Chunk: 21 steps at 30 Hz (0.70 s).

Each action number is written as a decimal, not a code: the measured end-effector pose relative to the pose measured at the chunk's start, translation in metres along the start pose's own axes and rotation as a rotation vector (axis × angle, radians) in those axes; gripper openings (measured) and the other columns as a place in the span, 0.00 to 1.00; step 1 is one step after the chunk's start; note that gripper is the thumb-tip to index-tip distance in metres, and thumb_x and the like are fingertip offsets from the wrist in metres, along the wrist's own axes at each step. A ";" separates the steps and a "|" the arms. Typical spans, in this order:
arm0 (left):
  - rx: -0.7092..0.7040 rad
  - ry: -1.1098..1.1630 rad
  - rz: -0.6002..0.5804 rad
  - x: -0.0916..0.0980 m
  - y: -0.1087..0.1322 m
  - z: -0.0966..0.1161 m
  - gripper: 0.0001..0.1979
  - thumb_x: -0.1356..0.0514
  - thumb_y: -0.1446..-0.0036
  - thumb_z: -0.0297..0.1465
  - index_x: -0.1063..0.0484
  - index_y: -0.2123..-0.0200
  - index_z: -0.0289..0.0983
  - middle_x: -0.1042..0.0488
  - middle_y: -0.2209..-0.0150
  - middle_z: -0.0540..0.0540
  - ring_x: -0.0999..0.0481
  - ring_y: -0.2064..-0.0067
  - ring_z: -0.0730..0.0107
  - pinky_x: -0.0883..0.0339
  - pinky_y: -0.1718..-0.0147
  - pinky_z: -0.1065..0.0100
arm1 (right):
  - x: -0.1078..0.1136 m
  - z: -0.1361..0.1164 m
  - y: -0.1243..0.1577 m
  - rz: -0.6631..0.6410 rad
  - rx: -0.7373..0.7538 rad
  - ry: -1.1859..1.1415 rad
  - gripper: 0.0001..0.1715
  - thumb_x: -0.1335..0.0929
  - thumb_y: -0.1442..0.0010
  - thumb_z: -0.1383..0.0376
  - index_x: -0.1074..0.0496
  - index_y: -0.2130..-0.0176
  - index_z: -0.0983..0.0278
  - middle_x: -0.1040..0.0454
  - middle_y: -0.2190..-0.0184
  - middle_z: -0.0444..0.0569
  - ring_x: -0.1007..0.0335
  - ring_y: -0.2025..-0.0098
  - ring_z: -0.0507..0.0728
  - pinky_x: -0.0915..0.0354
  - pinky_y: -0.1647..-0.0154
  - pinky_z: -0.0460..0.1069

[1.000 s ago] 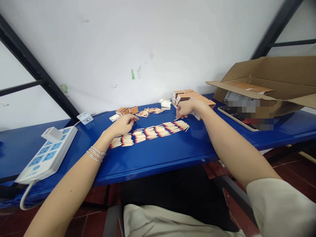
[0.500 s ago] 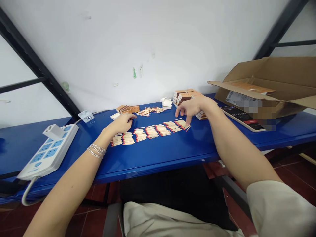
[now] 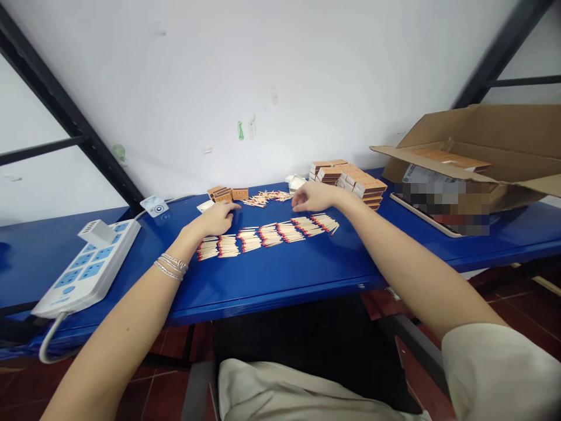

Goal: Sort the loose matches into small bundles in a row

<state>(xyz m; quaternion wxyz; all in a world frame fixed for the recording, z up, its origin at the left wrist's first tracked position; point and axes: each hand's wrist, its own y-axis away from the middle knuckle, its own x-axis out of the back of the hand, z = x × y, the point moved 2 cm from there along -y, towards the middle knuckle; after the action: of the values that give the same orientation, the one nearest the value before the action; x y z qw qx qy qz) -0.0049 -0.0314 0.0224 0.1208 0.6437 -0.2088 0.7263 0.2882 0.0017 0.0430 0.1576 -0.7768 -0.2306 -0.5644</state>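
**Head view**
Left hand (image 3: 214, 219): empty, fingers loosely together, just behind the matchstick row's left end.
Right hand (image 3: 313, 197): empty, fingers apart, between the row's right half and the loose matches (image 3: 267, 199).
Matchstick row (image 3: 267, 237): bundles strung across the blue table (image 3: 280, 280), sticks lying lengthwise along the row, red heads pointing right.
Beyond: stacked matchboxes (image 3: 350, 184).

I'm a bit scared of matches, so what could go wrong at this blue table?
The left hand sits right by the rows of matches, so a small bump could scatter them. The right hand reaches near the stacked matchboxes, which might topple if brushed. The bare match heads also share the table with a power strip, so any spark could be dangerous.
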 end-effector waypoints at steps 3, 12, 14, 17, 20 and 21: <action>-0.006 -0.002 -0.022 0.001 0.001 0.002 0.26 0.51 0.46 0.27 0.30 0.44 0.31 0.28 0.44 0.36 0.30 0.43 0.55 0.39 0.42 0.58 | -0.014 -0.023 -0.008 0.106 0.112 -0.049 0.15 0.29 0.47 0.65 0.22 0.58 0.66 0.20 0.63 0.50 0.27 0.66 0.53 0.37 0.66 0.45; 0.051 -0.034 -0.011 0.003 0.003 -0.001 0.26 0.50 0.46 0.26 0.29 0.45 0.32 0.26 0.46 0.35 0.28 0.45 0.55 0.38 0.44 0.57 | -0.037 -0.058 -0.062 0.201 0.024 -0.029 0.09 0.28 0.48 0.64 0.21 0.66 0.66 0.20 0.65 0.53 0.25 0.62 0.57 0.34 0.62 0.47; 0.066 -0.052 -0.006 0.003 0.004 -0.003 0.26 0.49 0.47 0.26 0.29 0.45 0.33 0.26 0.46 0.36 0.28 0.46 0.55 0.37 0.45 0.57 | -0.040 -0.066 -0.070 0.185 -0.039 -0.002 0.09 0.28 0.49 0.65 0.21 0.65 0.66 0.20 0.63 0.56 0.24 0.59 0.60 0.33 0.61 0.48; 0.076 -0.067 -0.001 0.004 0.004 -0.005 0.26 0.49 0.47 0.25 0.29 0.45 0.32 0.26 0.46 0.36 0.28 0.45 0.54 0.38 0.44 0.57 | -0.044 -0.075 -0.071 0.173 -0.127 0.049 0.14 0.30 0.49 0.69 0.23 0.60 0.67 0.21 0.57 0.60 0.25 0.55 0.64 0.32 0.60 0.50; 0.075 -0.034 0.027 0.007 0.004 -0.004 0.25 0.49 0.48 0.24 0.28 0.46 0.30 0.25 0.47 0.35 0.27 0.46 0.53 0.37 0.45 0.56 | -0.045 -0.078 -0.066 0.151 -0.146 0.076 0.15 0.31 0.49 0.70 0.23 0.58 0.68 0.22 0.55 0.63 0.26 0.53 0.65 0.32 0.60 0.50; 0.075 -0.008 0.043 0.008 0.004 -0.002 0.25 0.48 0.48 0.24 0.27 0.47 0.31 0.24 0.48 0.35 0.26 0.48 0.54 0.36 0.46 0.57 | -0.045 -0.079 -0.063 0.140 -0.142 0.082 0.15 0.31 0.48 0.70 0.24 0.59 0.69 0.22 0.56 0.64 0.26 0.53 0.65 0.32 0.60 0.50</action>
<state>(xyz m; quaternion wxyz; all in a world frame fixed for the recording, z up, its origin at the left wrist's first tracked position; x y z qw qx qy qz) -0.0098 -0.0351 0.0295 0.0798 0.6462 -0.1956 0.7334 0.1797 0.0070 0.0238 0.1505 -0.7763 -0.1286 -0.5985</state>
